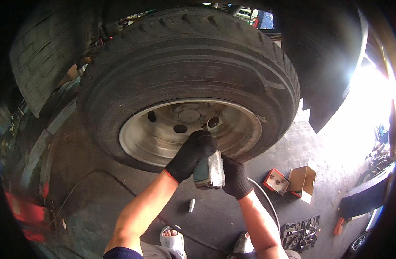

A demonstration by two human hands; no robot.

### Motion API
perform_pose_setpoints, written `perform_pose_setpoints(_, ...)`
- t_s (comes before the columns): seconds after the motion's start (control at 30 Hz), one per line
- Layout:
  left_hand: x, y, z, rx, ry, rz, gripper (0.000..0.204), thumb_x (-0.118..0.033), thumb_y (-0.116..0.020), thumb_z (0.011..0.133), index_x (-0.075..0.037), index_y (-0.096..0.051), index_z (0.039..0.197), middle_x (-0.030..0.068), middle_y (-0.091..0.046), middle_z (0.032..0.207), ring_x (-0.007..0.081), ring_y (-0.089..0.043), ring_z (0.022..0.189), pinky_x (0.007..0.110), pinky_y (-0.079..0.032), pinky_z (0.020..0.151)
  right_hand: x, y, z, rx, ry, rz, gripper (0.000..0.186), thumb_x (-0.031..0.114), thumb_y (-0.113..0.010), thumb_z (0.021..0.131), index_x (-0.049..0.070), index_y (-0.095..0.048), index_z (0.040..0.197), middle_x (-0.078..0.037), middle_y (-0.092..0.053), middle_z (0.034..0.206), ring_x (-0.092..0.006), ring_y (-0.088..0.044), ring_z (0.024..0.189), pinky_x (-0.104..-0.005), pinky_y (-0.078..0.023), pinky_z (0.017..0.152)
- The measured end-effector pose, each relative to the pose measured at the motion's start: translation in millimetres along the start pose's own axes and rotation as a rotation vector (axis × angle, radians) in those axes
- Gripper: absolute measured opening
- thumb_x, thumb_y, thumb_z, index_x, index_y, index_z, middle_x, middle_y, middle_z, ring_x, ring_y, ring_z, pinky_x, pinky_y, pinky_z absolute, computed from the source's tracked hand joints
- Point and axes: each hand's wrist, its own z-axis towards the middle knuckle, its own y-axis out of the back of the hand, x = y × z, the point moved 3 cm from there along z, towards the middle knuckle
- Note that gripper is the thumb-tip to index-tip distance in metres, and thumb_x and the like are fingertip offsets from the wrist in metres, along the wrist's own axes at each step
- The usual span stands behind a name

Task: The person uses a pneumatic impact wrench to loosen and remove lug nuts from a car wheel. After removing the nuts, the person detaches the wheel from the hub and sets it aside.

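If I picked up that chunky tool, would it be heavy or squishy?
The chunky tool would probably feel heavy for its size: it looks thick and metallic, and the left hand and right hand both hold it. It's likely stiff, since its shell looks hard. It might not roll easily, being boxy.

Tire (180,69) blocks the way ahead; hose (267,195) bends past the right hand (237,176); floor (217,213) lies open around the socket (192,205)

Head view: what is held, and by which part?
A grey power tool: the left hand holds its front, toward the wheel; the right hand grips at its right, exact spot hidden.
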Motion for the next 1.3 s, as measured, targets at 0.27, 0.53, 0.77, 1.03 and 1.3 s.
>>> perform_pose_setpoints(0.27,-4.1,-12.9,8.0,-0.004,-0.033,0.061,0.026,-0.016,-0.076,0.088,-0.003,-0.066,0.108,0.0044,-0.066,0.101,0.0165,-0.064,0.090,0.034,-0.053,0.087,-17.1,-21.2,-6.1,-0.148,0.023,0.301,0.051,0.022,-0.078,0.087,0.002,-0.067,0.132,-0.024,-0.074,0.120,-0.0436,-0.071,0.113,-0.0480,-0.056,0.097)
perform_pose_setpoints(0.53,-15.5,-18.9,10.1,-0.127,0.156,0.208,0.070,-0.019,-0.082,0.080,0.007,-0.048,0.136,0.0139,-0.065,0.111,0.0205,-0.066,0.099,0.035,-0.057,0.086,-52.8,-82.7,-24.6,-0.070,-0.034,0.124,0.039,0.027,-0.056,0.106,0.006,-0.060,0.138,-0.015,-0.070,0.131,-0.0324,-0.070,0.116,-0.0455,-0.059,0.096)
perform_pose_setpoints(0.77,-23.3,-24.5,9.9,-0.170,0.047,0.565,0.041,-0.021,-0.082,0.080,0.006,-0.066,0.107,0.0132,-0.068,0.104,0.0230,-0.067,0.099,0.038,-0.055,0.090,-33.6,-122.9,-14.6,-0.210,0.041,-0.106,0.035,0.029,-0.045,0.109,0.008,-0.060,0.134,-0.013,-0.066,0.127,-0.0283,-0.063,0.116,-0.0408,-0.053,0.102)
perform_pose_setpoints(1.03,-13.1,-14.4,10.7,-0.222,0.014,0.482,0.046,-0.026,-0.085,0.077,0.003,-0.068,0.108,0.0167,-0.072,0.104,0.0296,-0.069,0.099,0.041,-0.054,0.092,-12.0,-107.2,-1.1,-0.285,0.080,-0.234,0.037,0.029,-0.045,0.109,0.008,-0.059,0.136,-0.013,-0.066,0.128,-0.0279,-0.064,0.116,-0.0407,-0.053,0.102)
perform_pose_setpoints(1.3,-20.4,-18.6,7.9,-0.267,-0.054,0.663,0.056,-0.032,-0.086,0.074,0.002,-0.067,0.114,0.0210,-0.070,0.111,0.0339,-0.069,0.106,0.042,-0.053,0.096,-31.9,-122.3,-1.2,-0.175,-0.231,0.514,0.056,0.027,-0.055,0.105,0.003,-0.045,0.155,-0.018,-0.052,0.154,-0.0344,-0.047,0.144,-0.0429,-0.036,0.123)
